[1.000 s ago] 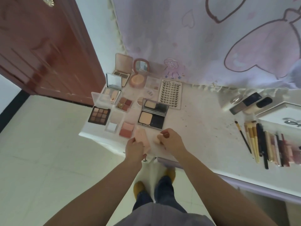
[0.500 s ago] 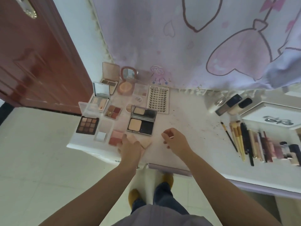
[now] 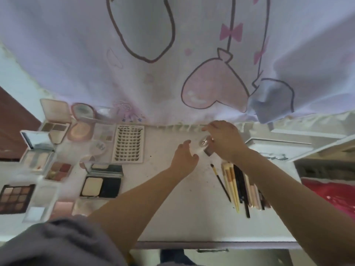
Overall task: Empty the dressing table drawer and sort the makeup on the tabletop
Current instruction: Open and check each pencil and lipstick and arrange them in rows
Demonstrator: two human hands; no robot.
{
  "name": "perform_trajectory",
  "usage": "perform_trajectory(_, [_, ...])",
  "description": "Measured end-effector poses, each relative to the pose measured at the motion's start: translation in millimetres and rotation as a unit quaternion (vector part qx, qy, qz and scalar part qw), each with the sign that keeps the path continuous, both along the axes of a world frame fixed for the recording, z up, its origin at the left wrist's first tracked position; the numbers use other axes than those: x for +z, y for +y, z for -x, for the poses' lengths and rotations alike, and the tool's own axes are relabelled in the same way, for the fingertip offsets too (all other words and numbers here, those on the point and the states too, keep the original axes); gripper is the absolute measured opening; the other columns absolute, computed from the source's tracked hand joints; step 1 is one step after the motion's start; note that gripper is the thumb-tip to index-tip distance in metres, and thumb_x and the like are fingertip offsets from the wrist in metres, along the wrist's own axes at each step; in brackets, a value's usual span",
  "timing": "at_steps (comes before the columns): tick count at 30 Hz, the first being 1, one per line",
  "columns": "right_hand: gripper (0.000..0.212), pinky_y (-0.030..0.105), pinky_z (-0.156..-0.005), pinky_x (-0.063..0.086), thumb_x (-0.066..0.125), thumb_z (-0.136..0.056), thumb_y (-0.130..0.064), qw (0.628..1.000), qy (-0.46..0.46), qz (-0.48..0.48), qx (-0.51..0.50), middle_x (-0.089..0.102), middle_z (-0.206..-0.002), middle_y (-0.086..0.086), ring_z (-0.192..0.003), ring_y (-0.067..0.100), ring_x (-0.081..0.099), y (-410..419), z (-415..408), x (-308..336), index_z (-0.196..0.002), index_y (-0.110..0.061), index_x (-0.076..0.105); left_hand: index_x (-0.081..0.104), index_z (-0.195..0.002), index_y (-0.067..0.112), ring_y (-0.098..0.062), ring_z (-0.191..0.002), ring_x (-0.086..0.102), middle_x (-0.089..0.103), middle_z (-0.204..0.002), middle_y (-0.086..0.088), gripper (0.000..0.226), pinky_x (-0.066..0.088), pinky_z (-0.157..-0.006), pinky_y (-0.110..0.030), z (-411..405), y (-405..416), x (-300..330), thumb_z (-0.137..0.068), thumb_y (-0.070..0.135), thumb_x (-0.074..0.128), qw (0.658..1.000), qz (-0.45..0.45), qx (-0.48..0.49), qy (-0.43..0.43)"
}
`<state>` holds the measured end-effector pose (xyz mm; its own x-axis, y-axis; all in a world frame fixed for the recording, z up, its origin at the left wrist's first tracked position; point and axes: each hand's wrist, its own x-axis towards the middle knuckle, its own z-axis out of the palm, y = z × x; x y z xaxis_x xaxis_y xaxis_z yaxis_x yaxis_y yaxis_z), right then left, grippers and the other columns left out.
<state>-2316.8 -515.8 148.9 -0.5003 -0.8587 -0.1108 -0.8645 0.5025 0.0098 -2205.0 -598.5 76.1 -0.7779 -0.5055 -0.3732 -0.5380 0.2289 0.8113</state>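
My right hand [image 3: 222, 141] is at the back of the white tabletop [image 3: 172, 217], its fingers curled over a small bottle [image 3: 206, 146] that has a shiny end and a dark body. The bottle is blurred and partly hidden under the fingers. My left hand [image 3: 184, 158] is just left of it, fingers loosely spread and holding nothing, with the fingertips close to the bottle's shiny end. Sorted makeup lies on the left: a lash tray [image 3: 130, 144], a black powder compact [image 3: 101, 181], a brown eyeshadow palette [image 3: 15, 197] and several open palettes and blushes.
A row of brushes and pencils [image 3: 236, 185] lies under my right forearm. A white box [image 3: 278, 150] stands at the right, with a red item [image 3: 334, 194] beyond the table edge. A printed curtain [image 3: 172, 54] hangs over the back edge. The drawer handle [image 3: 212, 250] shows below the front edge.
Both hands left the palettes at the front left and reached to the back right. My right hand now grips the small bottle. The view swung right and closer to the table.
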Motion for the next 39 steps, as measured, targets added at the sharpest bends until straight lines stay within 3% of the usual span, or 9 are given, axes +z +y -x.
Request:
perform_trajectory(3, [0.038,0.058,-0.113,-0.002,0.057,-0.085,-0.022,0.983,0.063,-0.15,0.091,0.05,-0.127,0.002,-0.127,0.024,0.038,-15.5,16.6,-10.7,-0.123,-0.021,0.052,0.042,-0.133,0.015,-0.028,-0.118,0.049,0.049,-0.13,-0.01,0.049,0.042,-0.095,-0.036,38.7,-3.7,-19.7,-0.086,0.022,0.055,0.999,0.02,-0.027,-0.018])
perform_trajectory(7, [0.013,0.064,-0.108,-0.009,0.056,-0.086,-0.028,0.959,0.088,-0.23,0.139,0.055,-0.117,0.001,-0.119,0.024,0.044,-33.2,23.9,-22.1,-0.097,-0.024,0.061,0.062,-0.089,0.026,-0.027,-0.097,0.059,0.063,-0.107,-0.007,0.011,0.044,-0.071,-0.032,60.2,-5.5,-41.1,-0.081,0.033,0.06,0.999,0.019,-0.035,-0.019])
perform_trajectory(10, [0.006,0.053,-0.111,0.009,0.056,-0.087,-0.024,0.962,0.08,-0.204,0.162,0.059,-0.107,0.0,-0.109,0.023,0.048,-38.6,28.9,-22.2,-0.092,-0.024,0.059,0.06,-0.104,0.019,-0.021,-0.092,0.059,0.064,-0.103,-0.003,0.025,0.041,-0.07,-0.028,54.7,-11.9,-48.1,-0.086,0.035,0.06,1.0,-0.012,0.008,0.011])
perform_trajectory(13, [0.022,0.033,-0.084,0.034,0.047,-0.094,-0.032,0.987,-0.06,-0.102,0.109,0.057,-0.107,0.001,-0.099,0.021,0.051,-39.7,32.5,-9.9,-0.111,-0.023,0.057,0.054,-0.109,0.022,-0.016,-0.082,0.058,0.061,-0.091,0.005,0.029,0.04,-0.063,-0.02,31.6,-26.8,-35.0,-0.085,0.033,0.065,0.996,-0.021,0.041,0.077])
perform_trajectory(16, [0.03,0.027,-0.069,0.04,0.041,-0.096,-0.047,0.961,-0.277,0.024,0.008,0.056,-0.096,0.0,-0.083,0.015,0.055,-39.6,24.2,9.3,-0.104,-0.022,0.056,0.054,-0.105,0.021,-0.017,-0.076,0.058,0.062,-0.088,0.003,0.027,0.04,-0.059,-0.025,4.7,-42.0,-10.9,-0.084,0.035,0.065,0.984,0.137,0.019,0.115])
perform_trajectory(19, [0.047,0.025,-0.059,0.044,0.029,-0.095,-0.057,0.944,-0.317,0.049,-0.074,0.063,-0.084,0.0,-0.067,0.011,0.059,-43.6,1.1,20.4,-0.103,-0.019,0.056,0.061,-0.106,0.012,-0.026,-0.086,0.062,0.066,-0.099,-0.005,0.033,0.047,-0.063,-0.031,-18.8,-49.6,15.9,-0.08,0.028,0.072,0.92,0.354,-0.001,0.168])
perform_trajectory(22, [0.042,0.018,-0.042,0.041,0.034,-0.096,-0.053,0.897,-0.411,0.055,-0.152,0.062,-0.068,-0.001,-0.044,0.008,0.054,-49.1,-24.8,28.9,-0.089,-0.019,0.057,0.065,-0.104,0.009,-0.026,-0.085,0.065,0.069,-0.097,-0.005,0.036,0.048,-0.061,-0.028,-43.6,-54.3,36.8,-0.074,0.026,0.077,0.882,0.429,-0.028,0.191])
perform_trajectory(33, [0.029,0.019,-0.044,0.029,0.039,-0.1,-0.034,0.864,-0.47,0.141,-0.115,0.048,-0.064,-0.001,-0.048,0.01,0.038,-22.6,-92.5,43.9,-0.081,-0.017,0.053,0.061,-0.108,0.02,-0.019,-0.078,0.062,0.061,-0.086,0.005,0.034,0.048,-0.065,-0.029,-106.5,-70.9,70.1,-0.084,0.044,0.064,0.947,0.25,-0.157,0.13])
perform_trajectory(39, [0.03,0.014,-0.066,0.041,0.05,-0.095,-0.035,0.915,-0.381,0.134,-0.002,0.054,-0.094,-0.019,-0.083,0.003,0.058,-3.3,-93.5,51.7,-0.125,-0.034,0.049,0.062,-0.087,0.027,-0.005,-0.068,0.064,0.061,-0.077,0.009,0.006,0.055,-0.051,-0.025,-121.0,-69.0,86.8,-0.087,0.033,0.062,0.982,-0.006,-0.137,0.129])
